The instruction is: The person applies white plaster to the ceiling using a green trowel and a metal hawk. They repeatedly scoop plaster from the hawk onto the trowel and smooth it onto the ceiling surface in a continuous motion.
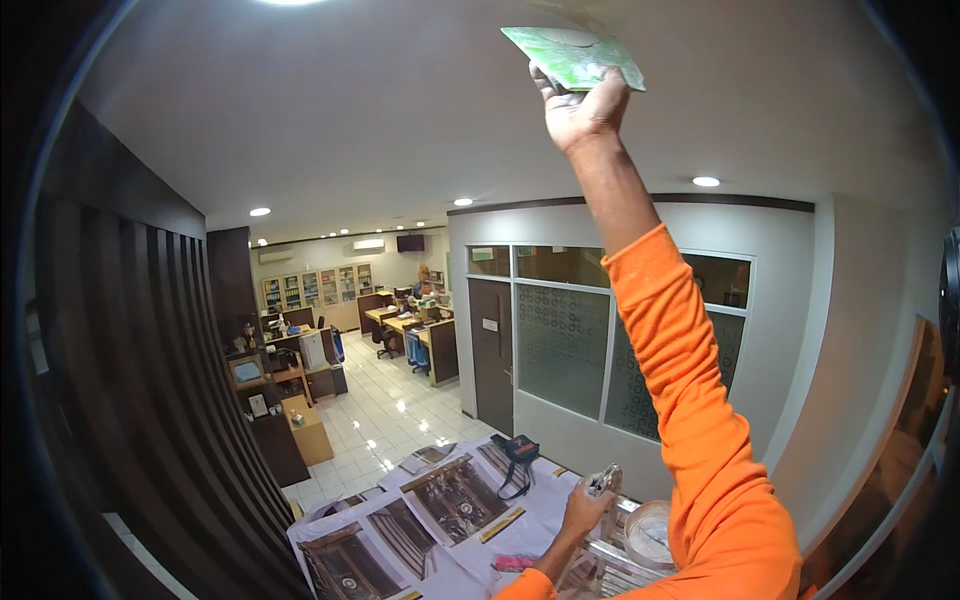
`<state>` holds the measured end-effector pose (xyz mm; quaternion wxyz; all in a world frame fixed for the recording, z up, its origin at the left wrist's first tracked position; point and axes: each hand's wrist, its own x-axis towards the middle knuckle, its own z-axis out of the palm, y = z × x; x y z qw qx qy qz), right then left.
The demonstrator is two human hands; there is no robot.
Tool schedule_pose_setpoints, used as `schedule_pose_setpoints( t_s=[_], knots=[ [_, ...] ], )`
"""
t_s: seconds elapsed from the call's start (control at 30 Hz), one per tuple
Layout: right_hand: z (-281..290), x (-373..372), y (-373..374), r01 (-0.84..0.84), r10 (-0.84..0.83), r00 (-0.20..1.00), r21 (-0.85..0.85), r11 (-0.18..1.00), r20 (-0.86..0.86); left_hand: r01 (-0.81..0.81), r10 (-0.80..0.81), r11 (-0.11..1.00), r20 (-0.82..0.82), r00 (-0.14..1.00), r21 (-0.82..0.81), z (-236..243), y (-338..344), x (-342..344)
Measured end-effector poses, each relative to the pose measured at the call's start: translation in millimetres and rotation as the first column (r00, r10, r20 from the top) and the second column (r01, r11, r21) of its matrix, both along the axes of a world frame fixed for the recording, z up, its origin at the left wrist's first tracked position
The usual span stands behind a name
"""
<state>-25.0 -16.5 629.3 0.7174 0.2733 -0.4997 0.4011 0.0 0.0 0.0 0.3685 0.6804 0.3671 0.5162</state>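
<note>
Raised overhead, my right hand grips a thin green plastic putty spreader smeared with white, its face close to the ceiling. The thumb presses on its near side and the fingers curl behind. Low down, my left hand is closed around a grey, white-smeared end of the metal ladder. Just right of that hand stands a round tub with whitish paste inside, partly hidden by my orange right sleeve.
Below, a printed banner sheet covers a surface; a dark pouch with a strap and a pink packet lie on it. Dark slats line the left. A glazed partition stands ahead, with desks farther back.
</note>
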Motion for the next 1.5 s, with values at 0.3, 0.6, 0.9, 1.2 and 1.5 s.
schedule_pose_setpoints(
  t_s=[0.3,0.6,0.9,1.2,1.5],
  knots=[
    [70,0,-8,-0.175,0.169,0.976,-0.03,0.984,-0.137,0.037,-0.037,0.999,0.001,0.999,0.007,-11,10,2],
    [13,22,-124,0.21,-0.161,0.965,0.239,0.948,-0.209,0.01,-0.009,0.998,-0.025,1.0,0.062,-1,-3,-2],
    [65,-25,-54,0.004,-0.022,0.997,0.228,0.974,0.075,0.047,-0.047,0.998,0.022,0.999,0.029,-8,10,-4],
    [149,-3,-115,0.059,-0.033,0.955,-0.082,0.995,0.295,0.08,-0.082,0.996,0.052,0.995,0.039,5,2,-13],
    [105,45,-168,0.115,-0.13,0.983,0.117,0.986,0.13,0.111,-0.111,0.992,-0.001,0.994,0.062,-10,10,11]
  ],
)
